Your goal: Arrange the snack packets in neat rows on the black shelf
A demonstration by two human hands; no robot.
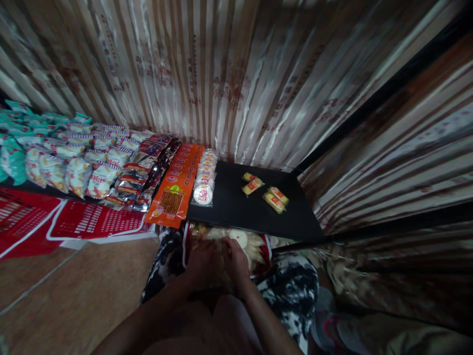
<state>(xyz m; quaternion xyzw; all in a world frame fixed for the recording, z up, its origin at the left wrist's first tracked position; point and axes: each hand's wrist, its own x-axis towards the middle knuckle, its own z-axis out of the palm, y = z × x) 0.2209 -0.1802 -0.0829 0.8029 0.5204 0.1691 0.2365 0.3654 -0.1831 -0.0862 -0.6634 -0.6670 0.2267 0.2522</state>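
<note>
Both hands are low in the head view, close together over a red basket [268, 254] between my knees, partly under the black table's front edge. My left hand [201, 254] has its fingers bent inward; whatever is in them is too dark to make out. Beside it my right hand [235, 256] is curled too, its thumb side towards the left one, and its contents are hidden. Pale wrapped snacks [254, 250] fill the basket's right part, with a round white packet [238, 237] just past my right fingertips.
On the black table [236, 212] lie small yellow packets [275, 199], a row of round white packets [203, 194], orange snack bags [172, 197], dark silvery bags [136, 180], white bags [103, 178] and teal bags [14, 158]. Red baskets [99, 219] stand at left. A curtain [236, 98] hangs behind.
</note>
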